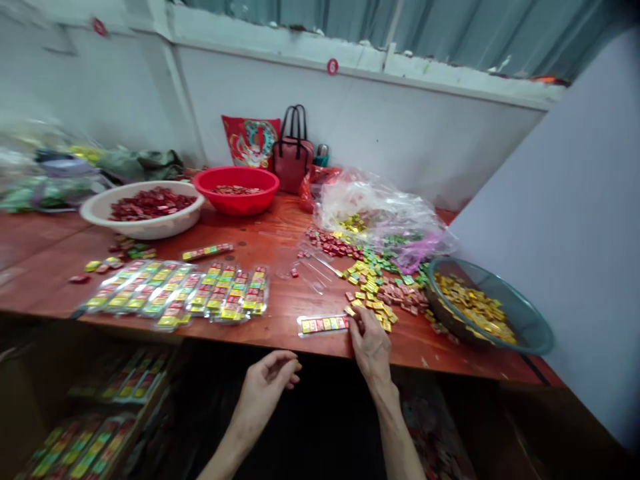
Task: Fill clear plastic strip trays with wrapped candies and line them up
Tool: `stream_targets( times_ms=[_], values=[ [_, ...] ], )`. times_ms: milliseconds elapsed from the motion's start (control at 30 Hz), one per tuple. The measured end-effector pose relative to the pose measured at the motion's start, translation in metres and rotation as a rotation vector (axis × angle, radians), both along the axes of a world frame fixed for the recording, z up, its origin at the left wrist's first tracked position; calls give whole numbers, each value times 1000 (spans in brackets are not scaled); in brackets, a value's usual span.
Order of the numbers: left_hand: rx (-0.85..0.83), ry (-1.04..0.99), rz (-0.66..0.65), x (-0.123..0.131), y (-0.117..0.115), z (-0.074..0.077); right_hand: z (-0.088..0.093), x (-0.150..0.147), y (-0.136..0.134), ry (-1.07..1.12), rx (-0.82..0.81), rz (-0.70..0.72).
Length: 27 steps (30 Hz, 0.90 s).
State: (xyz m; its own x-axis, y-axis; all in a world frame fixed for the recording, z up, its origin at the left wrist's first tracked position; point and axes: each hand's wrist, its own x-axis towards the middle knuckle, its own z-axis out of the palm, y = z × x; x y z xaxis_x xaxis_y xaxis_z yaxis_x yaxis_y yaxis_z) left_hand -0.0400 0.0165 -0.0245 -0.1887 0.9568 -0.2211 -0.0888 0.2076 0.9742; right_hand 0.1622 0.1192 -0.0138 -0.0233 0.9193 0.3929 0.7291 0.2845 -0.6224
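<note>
A narrow clear plastic tray (324, 325) filled with a row of small foil-wrapped pieces lies near the table's front edge. My right hand (371, 343) is at its right end, fingers bent down and closed together; what lies under the fingertips is hidden. Gold-wrapped pieces (384, 313) are scattered right beside those fingers. In front of the table edge hovers my left hand (270, 380), its fingers curled in against the thumb. Whether anything small sits in that pinch I cannot make out. Further left, several filled trays (170, 293) lie side by side.
Loose red pieces (335, 243), green pieces (380, 259) and pinkish pieces (403, 293) lie behind my right hand. A bluish clear bowl (537, 340) holds gold pieces. White (160, 230) and red (240, 203) basins, a plastic bag (380, 200) and a handbag (293, 163) stand farther back.
</note>
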Motion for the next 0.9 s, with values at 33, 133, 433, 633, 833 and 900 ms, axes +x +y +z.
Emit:
stream_targets(
  times_ms=[33,133,433,633,833,900],
  values=[
    [-14,-46,13,1,0,-2,0,-2,1,27,0,20],
    [-45,-144,54,2,4,-3,0,-8,5,113,-21,89],
    [-51,-263,81,-15,4,7,11,-25,11,354,-243,293],
    [-15,-246,40,-25,3,14,24,-44,27,560,-353,366],
    [-31,-170,-60,-25,-15,8,53,-70,67,804,-399,397],
    [-25,-110,-113,-34,-22,19,62,-83,82,863,-418,434]
  ],
)
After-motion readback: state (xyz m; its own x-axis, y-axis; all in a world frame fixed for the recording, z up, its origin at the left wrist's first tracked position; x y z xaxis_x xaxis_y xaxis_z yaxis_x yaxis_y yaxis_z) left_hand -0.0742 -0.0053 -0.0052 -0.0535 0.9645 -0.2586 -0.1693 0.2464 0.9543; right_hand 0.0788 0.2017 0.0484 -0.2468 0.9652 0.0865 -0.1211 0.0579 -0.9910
